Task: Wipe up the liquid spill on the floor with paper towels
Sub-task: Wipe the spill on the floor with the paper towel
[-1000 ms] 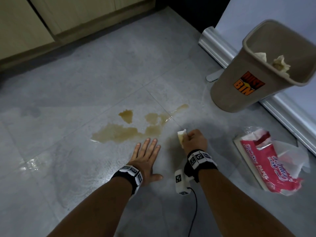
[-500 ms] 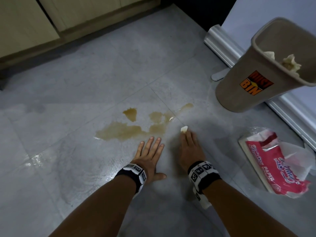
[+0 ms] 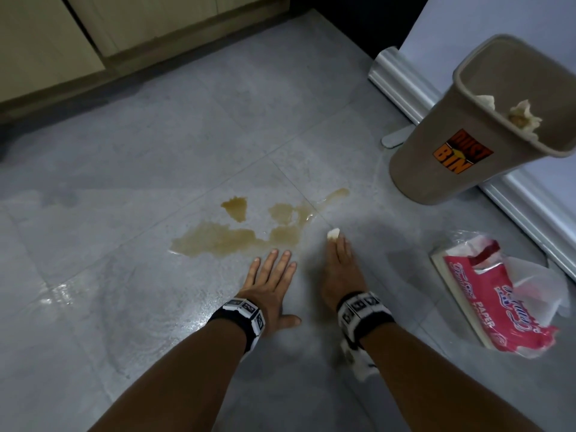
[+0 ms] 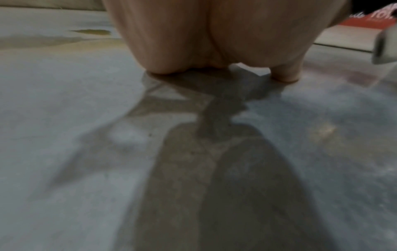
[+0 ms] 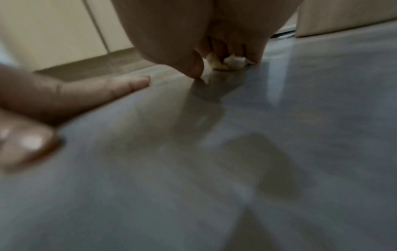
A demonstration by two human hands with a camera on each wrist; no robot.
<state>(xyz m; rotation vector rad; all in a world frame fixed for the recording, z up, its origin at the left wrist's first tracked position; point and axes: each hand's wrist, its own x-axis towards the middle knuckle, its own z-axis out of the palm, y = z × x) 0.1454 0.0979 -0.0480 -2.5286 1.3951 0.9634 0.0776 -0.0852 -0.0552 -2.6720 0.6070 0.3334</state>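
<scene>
A brown liquid spill point(image 3: 237, 235) spreads over the grey tiled floor point(image 3: 124, 307). My left hand point(image 3: 272, 280) lies flat on the floor just below the spill, fingers spread and holding nothing. To its right, my right hand point(image 3: 339, 263) stretches forward and presses a small stained paper towel wad point(image 3: 333, 234) to the floor under its fingertips, just right of the spill. In the right wrist view the wad point(image 5: 233, 62) shows beneath the fingers point(image 5: 253, 51), and the thumb tip touches the floor. In the left wrist view the palm point(image 4: 214, 42) rests on the floor.
A tan dust bin point(image 3: 436, 169) with used towels inside stands at the right. A red pack of paper towels point(image 3: 498, 294) lies on the floor right of my right arm. Cabinets point(image 3: 93, 32) line the far side. A white appliance base point(image 3: 405, 79) runs along the right.
My right hand went from a fist gripping the wad to stretched-out fingers pressing it down, and pushed it forward toward the spill's right end. The left hand stayed flat in place.
</scene>
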